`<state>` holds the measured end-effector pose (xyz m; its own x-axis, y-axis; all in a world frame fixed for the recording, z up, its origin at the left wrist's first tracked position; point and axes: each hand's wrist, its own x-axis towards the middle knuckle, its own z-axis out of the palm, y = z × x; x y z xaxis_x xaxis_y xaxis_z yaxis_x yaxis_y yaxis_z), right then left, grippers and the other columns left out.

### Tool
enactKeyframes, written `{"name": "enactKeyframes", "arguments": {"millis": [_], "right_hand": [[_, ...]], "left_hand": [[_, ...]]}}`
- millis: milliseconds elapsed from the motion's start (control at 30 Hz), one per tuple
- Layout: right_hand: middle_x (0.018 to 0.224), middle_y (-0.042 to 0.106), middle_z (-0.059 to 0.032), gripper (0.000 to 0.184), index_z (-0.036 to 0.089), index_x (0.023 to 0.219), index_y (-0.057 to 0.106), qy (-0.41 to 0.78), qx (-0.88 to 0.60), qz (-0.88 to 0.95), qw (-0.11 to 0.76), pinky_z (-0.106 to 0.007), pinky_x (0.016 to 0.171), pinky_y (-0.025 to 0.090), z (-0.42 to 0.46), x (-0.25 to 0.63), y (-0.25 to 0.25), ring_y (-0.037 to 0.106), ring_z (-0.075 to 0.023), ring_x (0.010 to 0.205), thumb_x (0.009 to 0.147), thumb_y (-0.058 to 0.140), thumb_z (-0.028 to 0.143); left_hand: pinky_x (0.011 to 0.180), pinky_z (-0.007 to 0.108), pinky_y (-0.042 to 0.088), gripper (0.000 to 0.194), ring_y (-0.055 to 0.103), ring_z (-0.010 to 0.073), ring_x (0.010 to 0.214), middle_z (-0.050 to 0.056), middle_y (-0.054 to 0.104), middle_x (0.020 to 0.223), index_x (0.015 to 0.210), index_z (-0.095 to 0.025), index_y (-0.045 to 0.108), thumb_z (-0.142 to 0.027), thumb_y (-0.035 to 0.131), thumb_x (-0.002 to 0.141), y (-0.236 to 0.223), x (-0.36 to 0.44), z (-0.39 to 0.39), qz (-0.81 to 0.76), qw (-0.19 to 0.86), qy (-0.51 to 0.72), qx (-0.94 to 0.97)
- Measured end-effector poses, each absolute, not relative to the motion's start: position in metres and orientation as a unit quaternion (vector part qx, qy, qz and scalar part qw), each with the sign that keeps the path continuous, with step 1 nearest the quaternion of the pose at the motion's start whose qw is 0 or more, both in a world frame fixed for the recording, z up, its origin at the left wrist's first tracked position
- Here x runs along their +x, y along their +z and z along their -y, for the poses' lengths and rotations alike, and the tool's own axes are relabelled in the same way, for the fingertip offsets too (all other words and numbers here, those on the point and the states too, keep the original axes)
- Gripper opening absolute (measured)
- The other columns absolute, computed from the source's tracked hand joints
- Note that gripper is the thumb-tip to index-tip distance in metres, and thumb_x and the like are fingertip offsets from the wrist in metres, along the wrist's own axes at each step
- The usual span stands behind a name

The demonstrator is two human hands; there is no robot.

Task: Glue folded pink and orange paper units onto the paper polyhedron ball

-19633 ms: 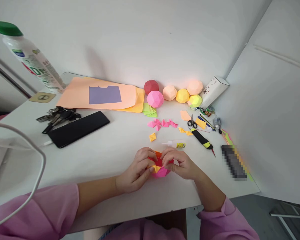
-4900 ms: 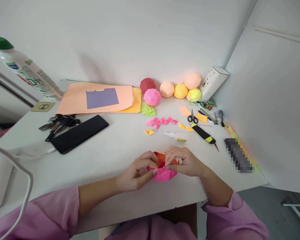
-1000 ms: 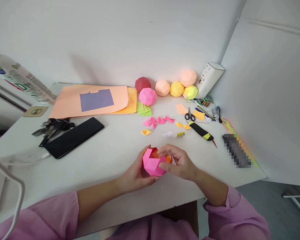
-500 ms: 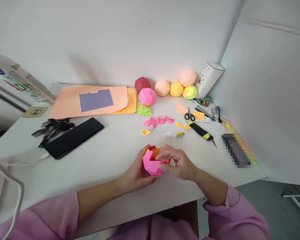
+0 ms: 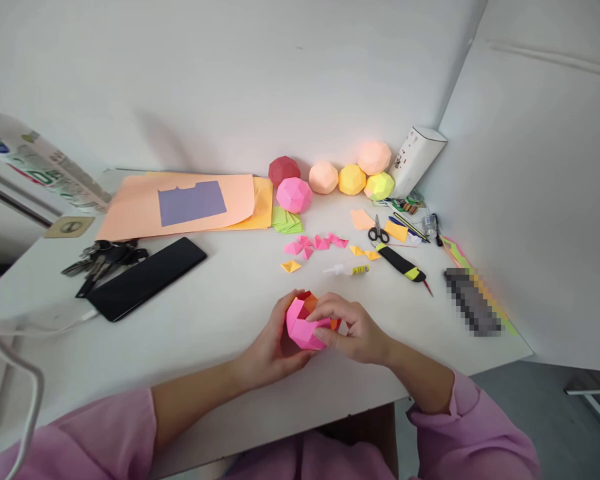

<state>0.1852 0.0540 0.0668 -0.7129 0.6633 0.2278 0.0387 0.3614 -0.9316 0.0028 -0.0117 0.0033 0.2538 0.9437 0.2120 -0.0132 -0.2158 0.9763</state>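
Note:
A pink and orange faceted paper ball (image 5: pixel 304 333), open at the top, sits between my hands near the table's front edge. My left hand (image 5: pixel 275 343) is wrapped round its left side and underside. With thumb outside and fingers over the open rim, my right hand (image 5: pixel 347 327) pinches the ball's right side. Beyond the ball lie a small glue tube (image 5: pixel 347 269) with a yellow label, a folded yellow paper piece (image 5: pixel 291 267) and several folded pink paper pieces (image 5: pixel 323 242).
Finished paper balls (image 5: pixel 294 195) line the wall. Scissors (image 5: pixel 379 232) and a black-and-green cutter (image 5: pixel 401 263) lie to the right. On the left are a phone (image 5: pixel 147 279), keys (image 5: pixel 103 259) and paper sheets (image 5: pixel 130 207). Green paper slips (image 5: pixel 287 221) lie mid-table.
My right fingers have shifted slightly left over the ball's opening and pinch its wall a little lower. My left hand keeps its hold, and the table's items stay put.

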Motion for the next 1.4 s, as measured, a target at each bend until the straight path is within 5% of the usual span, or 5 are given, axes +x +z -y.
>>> {"name": "enactKeyframes", "arguments": {"millis": [733, 1400], "right_hand": [[0.072, 0.065, -0.0024, 0.006, 0.017, 0.085, 0.066, 0.386, -0.193, 0.834, 0.344, -0.032, 0.091, 0.046, -0.057, 0.178, 0.045, 0.058, -0.0148, 0.082, 0.084, 0.063, 0.022], [0.060, 0.063, 0.0036, 0.015, 0.023, 0.087, 0.064, 0.272, -0.176, 0.874, 0.361, -0.032, 0.089, 0.044, -0.055, 0.176, 0.036, 0.058, -0.0154, 0.082, 0.078, 0.055, 0.013]], "left_hand": [[0.109, 0.054, 0.038, 0.079, 0.036, 0.0348, 0.138, 0.014, 0.030, 0.152, 0.149, -0.027, 0.019, -0.023, 0.063, 0.084, -0.004, -0.007, 0.016, -0.508, 0.403, 0.424, 0.632], [0.112, 0.058, 0.032, 0.068, 0.036, 0.0364, 0.137, 0.008, 0.034, 0.151, 0.145, -0.034, 0.028, -0.035, 0.060, 0.085, -0.002, -0.004, 0.022, -0.566, 0.446, 0.415, 0.555]]}}
